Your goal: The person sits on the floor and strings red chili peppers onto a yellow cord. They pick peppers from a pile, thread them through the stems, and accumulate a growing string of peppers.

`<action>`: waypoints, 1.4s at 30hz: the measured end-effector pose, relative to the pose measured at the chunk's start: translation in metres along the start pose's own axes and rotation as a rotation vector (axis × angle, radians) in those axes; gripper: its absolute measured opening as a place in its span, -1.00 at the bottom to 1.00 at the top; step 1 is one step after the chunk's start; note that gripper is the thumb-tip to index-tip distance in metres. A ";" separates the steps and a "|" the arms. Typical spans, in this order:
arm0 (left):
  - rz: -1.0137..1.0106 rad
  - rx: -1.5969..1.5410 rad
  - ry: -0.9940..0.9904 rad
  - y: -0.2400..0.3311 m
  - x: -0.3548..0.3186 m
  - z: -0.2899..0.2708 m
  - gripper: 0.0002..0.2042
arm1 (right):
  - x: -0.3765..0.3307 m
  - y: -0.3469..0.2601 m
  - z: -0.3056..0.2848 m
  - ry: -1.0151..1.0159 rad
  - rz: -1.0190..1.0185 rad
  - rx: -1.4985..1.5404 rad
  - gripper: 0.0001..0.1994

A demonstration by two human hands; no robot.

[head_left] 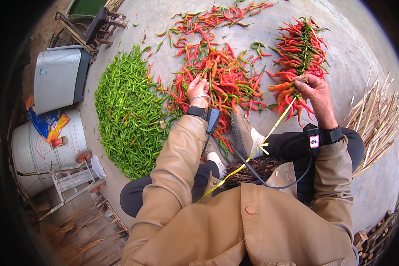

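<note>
The person is stringing red chillies. The right hand (314,91) pinches the lower end of the chilli string (299,55) where the yellow cord (270,131) runs to the lap. The left hand (197,90) closes on a chilli in the red pile (221,75); next, it likely needs tying on. Concrete floor (363,48) outdoors, with a green chilli heap (126,111) and dry stalks (377,119).

A farmyard: bare concrete ground (368,40) heaped with green chillies (126,111), red chillies (217,71), dry stalks (377,119) and brooms (82,239).
</note>
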State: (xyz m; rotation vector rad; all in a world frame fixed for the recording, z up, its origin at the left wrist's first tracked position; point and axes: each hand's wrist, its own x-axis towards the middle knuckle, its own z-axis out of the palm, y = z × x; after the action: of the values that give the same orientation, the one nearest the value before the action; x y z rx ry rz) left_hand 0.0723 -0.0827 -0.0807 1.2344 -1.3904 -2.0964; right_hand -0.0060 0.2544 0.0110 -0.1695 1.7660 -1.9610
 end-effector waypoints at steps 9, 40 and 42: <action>0.162 0.104 0.011 0.001 0.011 0.008 -0.80 | 0.002 0.003 0.000 -0.016 0.004 -0.001 -0.89; 1.419 0.965 -0.526 0.032 -0.191 0.079 -0.78 | -0.025 0.010 0.051 -0.122 -0.418 -0.200 -0.89; 1.411 0.942 -0.549 0.032 -0.193 0.081 -0.78 | -0.028 0.005 0.050 -0.078 -0.491 -0.228 -0.88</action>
State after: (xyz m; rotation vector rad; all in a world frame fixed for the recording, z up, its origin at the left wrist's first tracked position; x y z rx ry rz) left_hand 0.1107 0.0784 0.0507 -0.3667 -2.4811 -0.7082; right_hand 0.0401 0.2212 0.0206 -0.8135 2.0323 -2.0220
